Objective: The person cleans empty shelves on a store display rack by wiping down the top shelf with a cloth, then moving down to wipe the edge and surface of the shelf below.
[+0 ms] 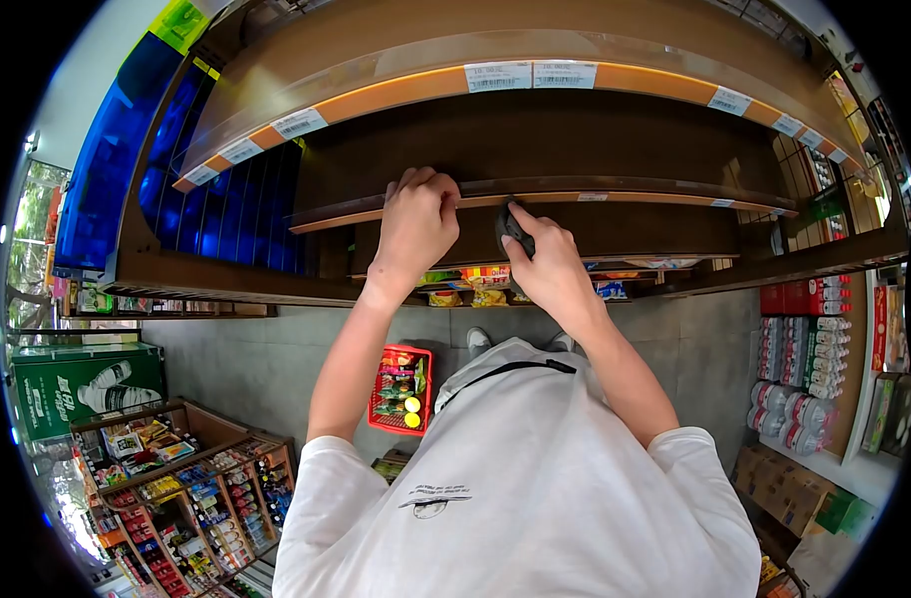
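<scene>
My left hand (420,224) is at the front of the middle shelf (346,215), its fingers curled over the clear front strip (555,184). A small dark, rounded object (516,228) is pinched in my right hand (550,254), just in front of the same shelf edge; its kind is not plain. The orange edge carries small white price labels (593,197). Behind the strip, the brown shelf board (575,140) stretches back into shadow. Below my hands, colourful snack packets (487,277) show on a lower shelf.
An upper shelf with barcode labels (498,77) juts out above my hands. On the floor stands a red basket (430,389) with packets and yellow-topped items. A display rack (191,478) is at the lower left, bottled drinks (794,414) at the right. Blue panels (117,169) flank the shelving.
</scene>
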The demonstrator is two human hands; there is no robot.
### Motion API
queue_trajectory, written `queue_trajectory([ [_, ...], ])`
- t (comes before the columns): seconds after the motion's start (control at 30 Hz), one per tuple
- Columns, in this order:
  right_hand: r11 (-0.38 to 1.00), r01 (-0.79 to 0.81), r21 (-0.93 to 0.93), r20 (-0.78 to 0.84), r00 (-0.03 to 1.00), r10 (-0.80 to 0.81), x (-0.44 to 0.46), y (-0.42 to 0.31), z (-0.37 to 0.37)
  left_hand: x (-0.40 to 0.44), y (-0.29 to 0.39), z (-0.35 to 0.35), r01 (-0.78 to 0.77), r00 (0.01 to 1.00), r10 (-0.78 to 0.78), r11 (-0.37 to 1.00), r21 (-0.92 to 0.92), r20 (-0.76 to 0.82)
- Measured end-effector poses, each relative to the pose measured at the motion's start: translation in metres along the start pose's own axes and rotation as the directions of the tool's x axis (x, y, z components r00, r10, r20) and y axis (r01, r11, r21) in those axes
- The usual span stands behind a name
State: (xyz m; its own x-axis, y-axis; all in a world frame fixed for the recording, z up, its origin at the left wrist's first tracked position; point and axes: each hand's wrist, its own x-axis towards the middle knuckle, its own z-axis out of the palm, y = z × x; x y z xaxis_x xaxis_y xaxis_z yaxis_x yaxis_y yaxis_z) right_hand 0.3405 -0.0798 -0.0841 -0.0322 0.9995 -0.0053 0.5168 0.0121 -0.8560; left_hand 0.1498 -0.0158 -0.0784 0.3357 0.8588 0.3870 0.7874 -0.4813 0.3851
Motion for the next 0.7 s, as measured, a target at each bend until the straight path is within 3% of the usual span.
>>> queue_trajectory([
  [0.3, 1.000, 0.021, -0.006, -0.005, 1.000, -0.021, 0.000, 0.000, 0.000, -0.019, 0.003, 0.007, -0.093, 0.988, 0.101, 0.993, 0.066, -0.116],
  [0.4, 1.000, 0.005, 0.000, -0.002, 1.000, -0.005, 0.000, 0.000, 0.001, -0.024, 0.003, 0.005, -0.099, 0.990, 0.105, 0.992, 0.074, -0.091],
  [0.53, 1.000, 0.006, 0.002, 0.006, 1.000, -0.006, 0.001, 0.000, 0.002, -0.023, 0.006, 0.009, -0.057, 0.995, 0.064, 0.994, 0.088, -0.078],
  [0.7, 1.000, -0.014, 0.002, 0.027, 1.000, 0.014, 0.001, 0.000, -0.002, -0.019, 0.015, 0.014, 0.008, 0.998, 0.008, 0.972, 0.235, -0.068],
])
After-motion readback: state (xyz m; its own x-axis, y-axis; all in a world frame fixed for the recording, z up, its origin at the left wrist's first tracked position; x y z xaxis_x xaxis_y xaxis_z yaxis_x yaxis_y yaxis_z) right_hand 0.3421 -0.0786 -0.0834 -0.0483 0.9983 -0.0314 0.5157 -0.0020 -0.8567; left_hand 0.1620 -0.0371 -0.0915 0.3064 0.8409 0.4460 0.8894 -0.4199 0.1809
